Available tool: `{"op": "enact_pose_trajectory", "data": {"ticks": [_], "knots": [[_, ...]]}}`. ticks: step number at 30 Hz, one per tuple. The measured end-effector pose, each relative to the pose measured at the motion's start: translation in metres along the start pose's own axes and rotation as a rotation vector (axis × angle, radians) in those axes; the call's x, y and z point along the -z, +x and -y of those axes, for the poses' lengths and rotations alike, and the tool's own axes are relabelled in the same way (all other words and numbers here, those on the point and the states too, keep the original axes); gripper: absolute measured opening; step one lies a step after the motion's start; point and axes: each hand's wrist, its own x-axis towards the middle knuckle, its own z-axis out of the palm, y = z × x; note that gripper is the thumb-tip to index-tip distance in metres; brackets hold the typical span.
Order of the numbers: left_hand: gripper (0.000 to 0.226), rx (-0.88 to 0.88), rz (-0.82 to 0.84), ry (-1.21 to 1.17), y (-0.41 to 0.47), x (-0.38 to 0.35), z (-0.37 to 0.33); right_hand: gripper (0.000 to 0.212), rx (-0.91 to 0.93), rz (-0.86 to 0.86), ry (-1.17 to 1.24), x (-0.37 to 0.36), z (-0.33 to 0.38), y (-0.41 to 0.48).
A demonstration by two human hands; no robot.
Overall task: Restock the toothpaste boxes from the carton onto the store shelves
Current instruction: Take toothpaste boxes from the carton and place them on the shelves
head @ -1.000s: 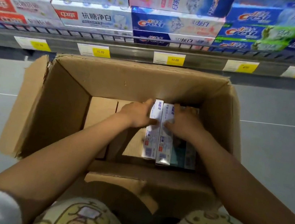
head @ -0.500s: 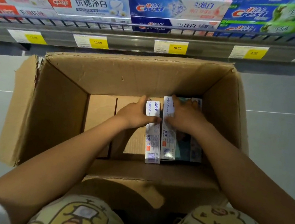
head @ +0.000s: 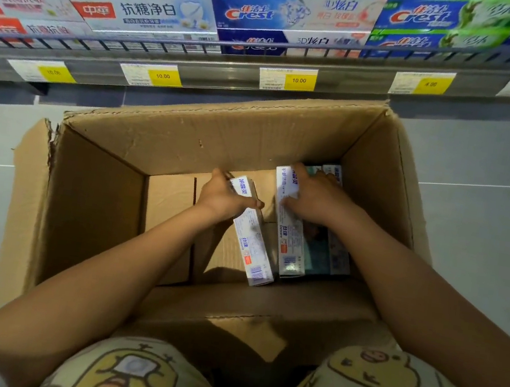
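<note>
Cardboard carton (head: pixel 189 141) stands open on the grey floor (head: pixel 480 166) below the shelf (head: pixel 218 71), whose rail carries yellow price tags (head: pixel 299 80) under rows of shelved toothpaste (head: pixel 141 11). Inside, toward the carton's right side, the left hand (head: pixel 223 198) grips a white toothpaste box (head: pixel 252 248) round its far end. Its long axis runs far to near, barcode end toward the person, far end angled leftward off the stack. Just beside it, the right hand (head: pixel 315 198) curls over the far half of a second white box (head: pixel 288 247), which also lies lengthwise far to near, against the teal boxes (head: pixel 320 255).
</note>
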Motion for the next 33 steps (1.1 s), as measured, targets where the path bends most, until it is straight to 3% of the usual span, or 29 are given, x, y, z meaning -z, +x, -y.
{"op": "enact_pose_trajectory", "data": {"ticks": [5, 7, 10, 13, 16, 20, 25, 29, 33], "knots": [[0.062, 0.083, 0.212, -0.341, -0.016, 0.034, -0.009, 0.061, 0.043, -0.091, 0.020, 0.007, 0.008, -0.003], [0.064, 0.078, 0.308, -0.483, -0.026, 0.048, -0.011, 0.055, 0.109, -0.097, 0.194, 0.015, 0.018, -0.007], [0.066, 0.035, 0.389, -0.697, -0.037, 0.061, -0.013, 0.050, 0.128, 0.087, 0.529, 0.025, 0.034, -0.017], [0.072, -0.009, 0.446, -0.831, -0.037, 0.068, -0.008, 0.045, 0.116, 0.292, 0.643, 0.030, 0.038, -0.026], [0.081, -0.030, 0.502, -0.889, -0.037, 0.065, -0.006, 0.038, 0.117, 0.381, 0.711, 0.033, 0.034, -0.028], [0.075, -0.064, 0.491, -0.811, -0.035, 0.062, -0.012, 0.046, 0.148, 0.338, 0.657, 0.038, 0.029, -0.022], [0.066, -0.117, 0.413, -0.506, -0.041, 0.077, -0.015, 0.035, 0.226, 0.302, 0.597, 0.033, 0.032, -0.022], [0.080, -0.168, 0.330, -0.325, -0.050, 0.105, -0.014, 0.052, 0.033, 0.167, 0.703, 0.023, 0.031, -0.008], [0.083, -0.186, 0.246, -0.261, -0.066, 0.128, -0.007, 0.061, -0.128, -0.089, 0.319, 0.007, 0.021, -0.001]]}}
